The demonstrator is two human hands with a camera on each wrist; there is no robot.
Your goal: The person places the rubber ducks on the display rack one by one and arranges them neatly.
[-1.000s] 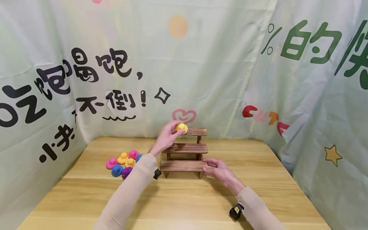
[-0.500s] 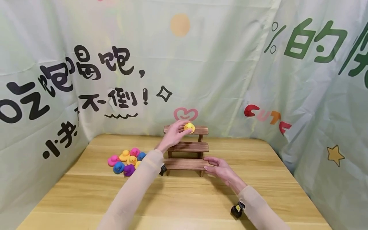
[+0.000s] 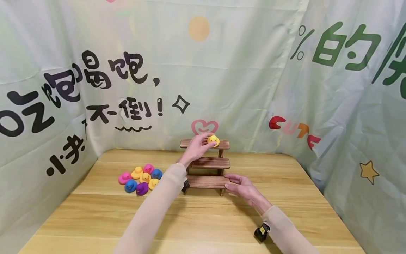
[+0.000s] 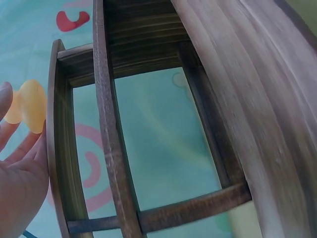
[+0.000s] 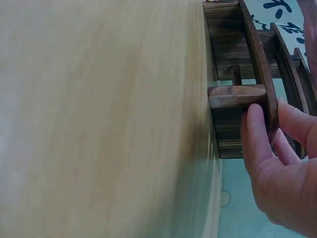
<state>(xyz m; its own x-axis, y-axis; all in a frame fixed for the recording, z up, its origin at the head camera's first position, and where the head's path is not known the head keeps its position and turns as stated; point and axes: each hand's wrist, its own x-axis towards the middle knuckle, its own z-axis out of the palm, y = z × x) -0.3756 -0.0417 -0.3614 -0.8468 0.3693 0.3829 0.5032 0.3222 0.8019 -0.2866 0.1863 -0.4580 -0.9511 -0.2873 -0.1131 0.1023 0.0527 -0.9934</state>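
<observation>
Right hand (image 3: 245, 189) pinches end of bottom board (image 3: 207, 182), probably steadying it. Other ducks (image 3: 145, 177) lie well left of that hand. Beyond, left hand (image 3: 196, 147) pinches yellow duck (image 3: 214, 140) at top board (image 3: 224, 144); contact unclear. Step seems placing; next move likely calls for gentle release.

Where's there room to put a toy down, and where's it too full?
Bare table lies in front of the stand, between the sleeves, and right of it, beyond the right hand. The middle of the bottom step is bare. It's crowded left of the stand, among the ducks, and at the top step, where the left hand holds a yellow duck.
</observation>
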